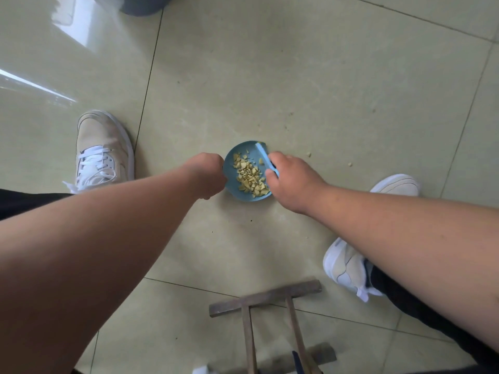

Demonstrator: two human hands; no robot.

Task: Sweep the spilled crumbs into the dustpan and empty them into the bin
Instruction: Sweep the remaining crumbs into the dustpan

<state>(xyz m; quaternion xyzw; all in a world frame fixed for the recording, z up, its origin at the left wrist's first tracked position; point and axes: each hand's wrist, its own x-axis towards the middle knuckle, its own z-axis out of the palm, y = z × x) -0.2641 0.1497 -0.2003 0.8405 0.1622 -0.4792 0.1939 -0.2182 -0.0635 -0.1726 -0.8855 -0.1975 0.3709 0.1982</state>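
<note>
A small blue dustpan [234, 188] lies on the tiled floor between my feet. A pile of yellow crumbs [251, 176] sits inside it. My left hand [209, 175] grips the dustpan at its left edge, where the handle is hidden under my fingers. My right hand [291, 179] holds a small light-blue brush [263, 155] whose tip lies over the pan's far right rim. A few stray crumbs [309, 154] lie on the floor to the right of the pan. A grey bin [143, 5] shows partly at the top edge.
My left shoe [104, 149] stands left of the pan, my right shoe [348, 265] at the lower right. Another white shoe [397, 184] is at the right. A rusty metal frame [270, 295] lies on the floor near the bottom.
</note>
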